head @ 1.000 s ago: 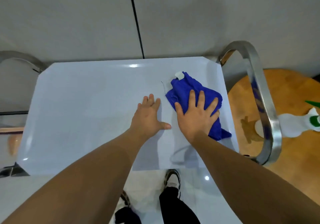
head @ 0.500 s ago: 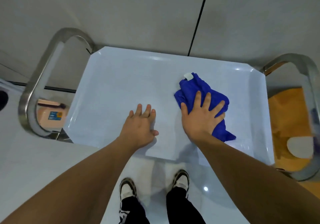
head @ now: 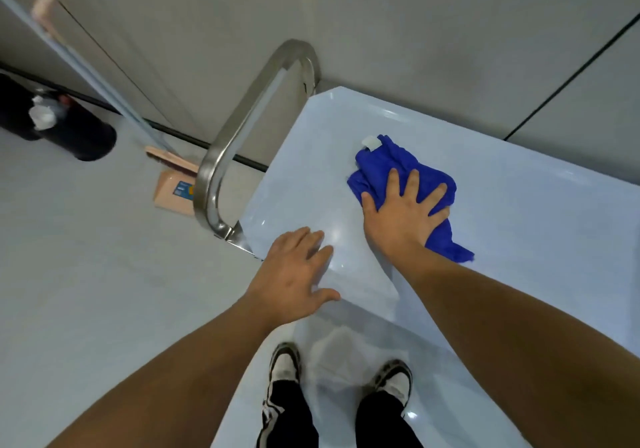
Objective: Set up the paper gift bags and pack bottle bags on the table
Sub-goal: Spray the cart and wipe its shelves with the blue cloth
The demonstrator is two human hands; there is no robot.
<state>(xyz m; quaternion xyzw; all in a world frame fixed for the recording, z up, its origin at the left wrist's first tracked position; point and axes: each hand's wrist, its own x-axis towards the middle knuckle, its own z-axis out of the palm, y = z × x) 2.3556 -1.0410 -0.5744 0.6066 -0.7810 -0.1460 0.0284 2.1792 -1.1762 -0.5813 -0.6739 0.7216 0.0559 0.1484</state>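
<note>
The right hand is lying flat, fingers spread, pressing down on the blue cloth right of centre in the frame, palm weight on the bunched fabric, the hold you'd want for wiping the surface clean. The left hand is resting open at the near corner of the pale table, fingers straight and gripping nothing, most likely bracing the body while the other arm is working. The cloth is sitting crumpled with its white tag poking out at the far end. Curving up from the table's corner, upper centre, the metal handle is showing. No paper gift bags or bottle bags are appearing anywhere in view, so the packing isn't under way; this is looking like surface preparation. Over at the upper left, a broom is leaning by the wall beside a dark bin.
</note>
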